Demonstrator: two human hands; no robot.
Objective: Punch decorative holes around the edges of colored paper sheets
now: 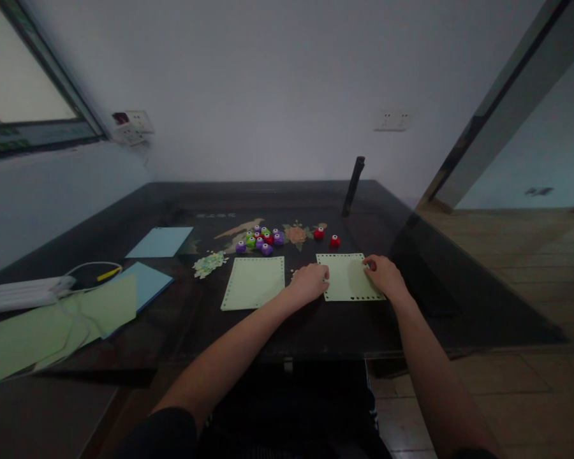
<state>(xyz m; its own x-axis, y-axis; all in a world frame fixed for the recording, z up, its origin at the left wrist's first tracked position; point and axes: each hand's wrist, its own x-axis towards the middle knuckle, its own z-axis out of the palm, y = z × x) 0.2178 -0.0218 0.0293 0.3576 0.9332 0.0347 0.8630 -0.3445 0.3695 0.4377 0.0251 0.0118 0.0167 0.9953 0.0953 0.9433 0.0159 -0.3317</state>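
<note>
A pale green sheet of paper (347,280), with small holes along its edges, lies flat on the near-middle part of a dark tabletop (196,335), right of centre. The left hand (310,284) is at its left edge, fingers curled in with a narrow gap, the tips touching the paper; whether they pinch it or only press on it, I cannot tell. The right hand (385,276) is at the far right corner, thumb and fingers bent close around a small red craft punch (373,264), partly hidden by the fingers.

Just left of the left hand lies a second pale green sheet (256,284), also edged with holes. Beyond it is a cluster of purple, green and red punches (260,241), and to their right two red ones (335,241) stand apart beyond the first sheet. A pile of pale paper bits (209,264) lies left of the second sheet. Farther left are blue sheets (161,242), more green sheets (115,303) and a white power strip (23,294). A black rod (353,188) stands tilted at the far right.
</note>
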